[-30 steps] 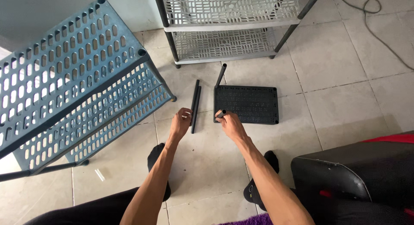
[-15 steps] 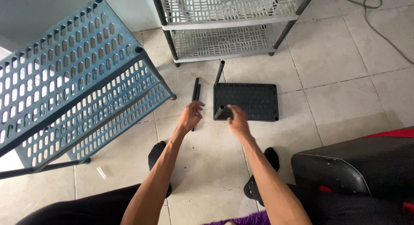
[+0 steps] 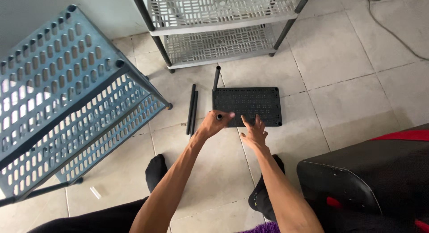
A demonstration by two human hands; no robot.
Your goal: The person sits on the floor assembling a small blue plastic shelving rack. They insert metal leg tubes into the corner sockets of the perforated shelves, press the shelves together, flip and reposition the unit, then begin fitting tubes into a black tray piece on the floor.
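Pale floor tiles (image 3: 348,58) spread out under us, and we sit low over them with our legs in dark socks.

Half a second ago our left hand (image 3: 213,124) hung open above the two loose black tubes (image 3: 191,109). Now it has come across to the near left corner of the black shelf tray (image 3: 247,106) and wraps around the short black tube (image 3: 219,117) that stands in that corner hole. Our right hand (image 3: 254,134) held that tube a second ago. Now it has let go and lies open, fingers spread, on the near edge of the tray. So the tube has passed from one hand to the other, and we think it is being pushed in.

Another tube (image 3: 216,78) already stands in the far left corner.

We see no boxes, labels or signs. A big blue shelf rack (image 3: 67,108) leans on the left. A white shelf rack (image 3: 219,32) stands behind. A black seat (image 3: 357,179) is on the right.
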